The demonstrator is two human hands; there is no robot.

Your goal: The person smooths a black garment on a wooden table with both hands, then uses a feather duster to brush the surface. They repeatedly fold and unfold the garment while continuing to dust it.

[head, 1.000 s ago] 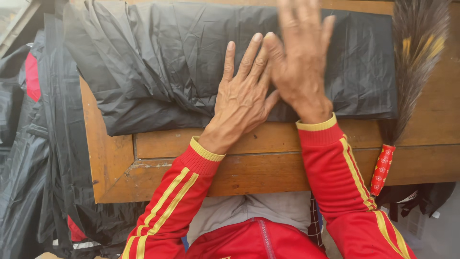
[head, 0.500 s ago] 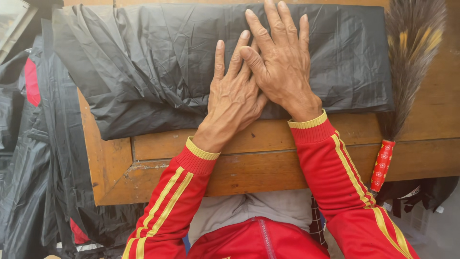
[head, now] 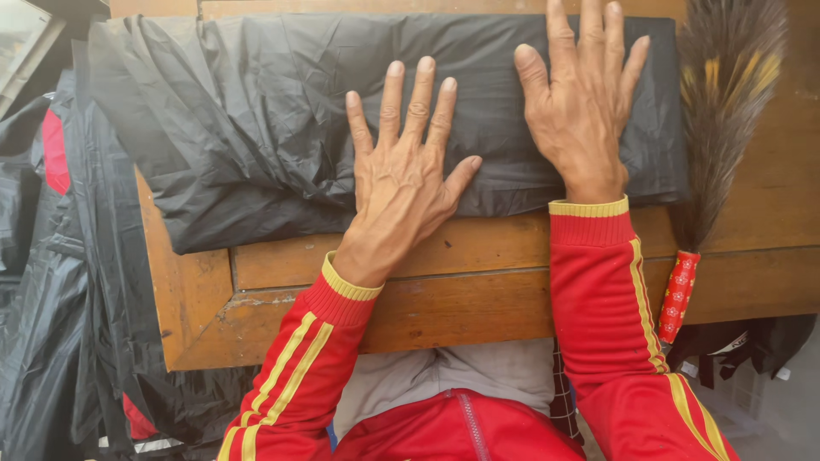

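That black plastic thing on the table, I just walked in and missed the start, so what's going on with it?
A person in a red jacket with yellow stripes has both hands pressed flat on a folded black plastic sheet lying on a wooden table. The left hand and right hand rest side by side, fingers spread, palms down, not gripping anything. A feather duster with a red handle lies on the table to the right. More black plastic hangs off to the left.

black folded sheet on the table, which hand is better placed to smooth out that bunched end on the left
Left hand: it lies flat mid-sheet, right beside the bunched folds. The right hand presses the smoother far end near the feather duster.
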